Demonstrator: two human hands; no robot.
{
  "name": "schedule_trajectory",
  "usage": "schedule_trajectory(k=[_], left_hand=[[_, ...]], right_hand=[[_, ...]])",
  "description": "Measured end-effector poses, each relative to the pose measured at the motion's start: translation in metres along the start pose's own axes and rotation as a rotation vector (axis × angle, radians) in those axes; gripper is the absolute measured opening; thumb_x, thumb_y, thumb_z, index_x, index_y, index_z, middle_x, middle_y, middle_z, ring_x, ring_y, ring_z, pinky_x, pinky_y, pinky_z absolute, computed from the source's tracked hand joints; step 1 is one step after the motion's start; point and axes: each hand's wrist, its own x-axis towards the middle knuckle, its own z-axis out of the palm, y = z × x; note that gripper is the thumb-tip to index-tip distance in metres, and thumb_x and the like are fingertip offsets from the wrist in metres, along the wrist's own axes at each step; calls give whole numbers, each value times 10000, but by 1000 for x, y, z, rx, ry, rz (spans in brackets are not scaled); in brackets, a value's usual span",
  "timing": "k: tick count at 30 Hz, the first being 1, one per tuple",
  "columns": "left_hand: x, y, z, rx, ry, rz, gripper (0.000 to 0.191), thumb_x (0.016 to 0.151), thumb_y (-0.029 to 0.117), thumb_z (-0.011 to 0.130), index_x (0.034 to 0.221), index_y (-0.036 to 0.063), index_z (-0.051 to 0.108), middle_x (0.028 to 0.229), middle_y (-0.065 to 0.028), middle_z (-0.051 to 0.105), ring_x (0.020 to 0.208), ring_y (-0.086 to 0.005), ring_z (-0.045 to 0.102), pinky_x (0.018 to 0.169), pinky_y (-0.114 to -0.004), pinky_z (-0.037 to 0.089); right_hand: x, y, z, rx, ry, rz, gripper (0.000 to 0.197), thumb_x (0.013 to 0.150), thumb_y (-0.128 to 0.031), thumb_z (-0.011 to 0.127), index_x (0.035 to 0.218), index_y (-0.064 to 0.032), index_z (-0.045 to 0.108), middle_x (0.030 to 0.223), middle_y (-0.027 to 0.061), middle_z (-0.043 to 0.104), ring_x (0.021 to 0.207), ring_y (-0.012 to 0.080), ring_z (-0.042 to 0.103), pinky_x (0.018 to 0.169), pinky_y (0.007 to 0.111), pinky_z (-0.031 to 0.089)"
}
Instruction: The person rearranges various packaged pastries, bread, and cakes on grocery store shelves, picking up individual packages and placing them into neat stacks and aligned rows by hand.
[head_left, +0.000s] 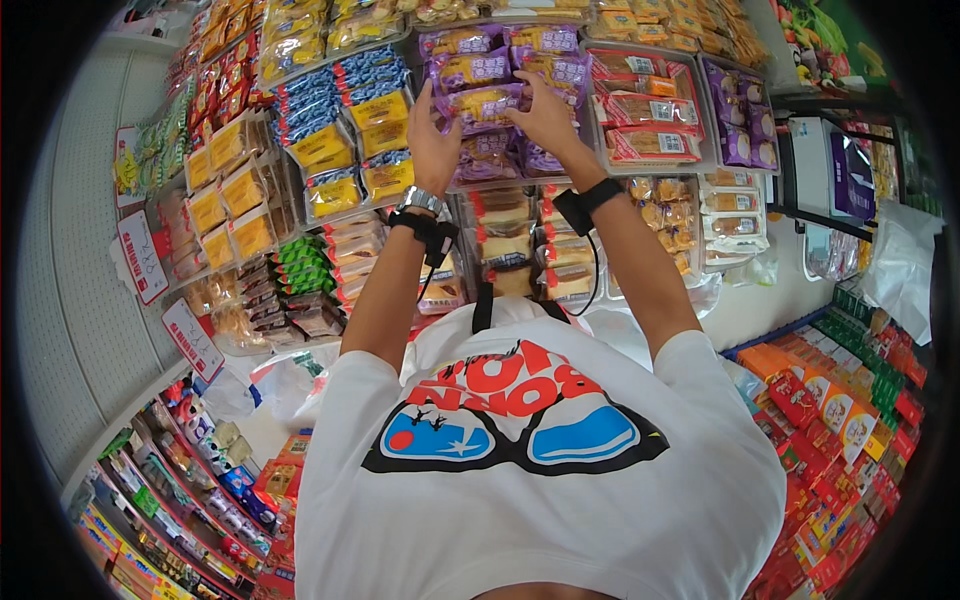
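A purple-wrapped packaged bread lies between my two hands, above other purple packs in a clear plastic tray. My left hand touches its left end, with the fingers pointing away from me. My right hand is at its right end, the thumb against the wrapper and the index finger reaching past it over a second purple pack. Left of the tray are blue and yellow packs; to its right is a tray of red-edged bread packs.
Trays of wrapped cakes stand nearer to me, below my wrists. Price signs stick out at the left edge. Shelves of snacks are at lower left, stacked red and orange boxes at lower right. A plastic bag hangs at right.
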Motion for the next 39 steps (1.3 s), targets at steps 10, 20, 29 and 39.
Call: schedule_trajectory(k=[10,20,29,39], left_hand=[[-24,-29,7,-77,-51,-105,838,915,89,796,1615,-24,351,1499,-259,556,1296,-352,631,1057,-437,548],[-8,-27,19,119,-67,-99,1049,859,275,889,1628,-76,268,1584,-306,452,1432,-420,500,1192,-468,427],[-7,-38,31,210,-60,-20,959,840,192,886,1592,-68,351,1459,-275,583,1288,-391,627,1094,-447,508],[-14,-38,20,186,-60,-83,908,917,217,822,1613,-76,316,1584,-293,472,1412,-400,542,1163,-439,468]], right_hand=[[-19,46,-24,174,405,-31,781,897,-252,846,1521,-2,447,1357,203,514,930,252,656,875,412,569],[27,68,-39,-117,373,-37,1017,801,-351,939,1574,-17,368,1496,296,477,1366,449,530,1076,541,507],[29,63,-24,-48,359,-43,1042,815,-344,930,1605,-35,327,1565,293,416,1422,469,476,1139,547,476],[-19,45,-33,242,483,73,818,956,-306,793,1562,32,362,1516,281,413,1383,438,510,1118,484,484]])
